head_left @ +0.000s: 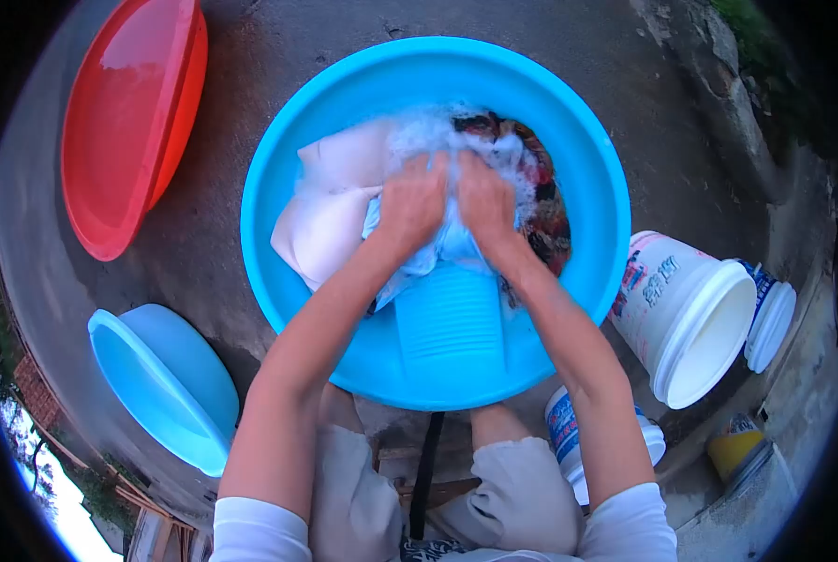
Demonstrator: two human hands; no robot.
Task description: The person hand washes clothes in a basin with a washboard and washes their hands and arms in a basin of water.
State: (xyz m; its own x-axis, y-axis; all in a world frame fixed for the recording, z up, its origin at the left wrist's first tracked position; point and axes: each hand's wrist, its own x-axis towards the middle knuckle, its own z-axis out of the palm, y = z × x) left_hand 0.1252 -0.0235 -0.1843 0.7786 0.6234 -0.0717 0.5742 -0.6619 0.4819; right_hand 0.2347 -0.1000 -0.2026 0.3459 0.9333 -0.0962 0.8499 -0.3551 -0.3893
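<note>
The left hand and right hand clench the cloth, seemingly to keep it bunched against the washboard by the tub's near edge.

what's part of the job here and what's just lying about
Apparently in use: large blue basin, ribbed washboard, pale blue cloth, pale pink fabric, dark patterned cloth, suds.

Seemingly idle: red basin, smaller blue basin, white printed bucket, blue-and-white bucket, yellow container.

Soft, muted daylight, fisheye-bent edges, black corners
</note>
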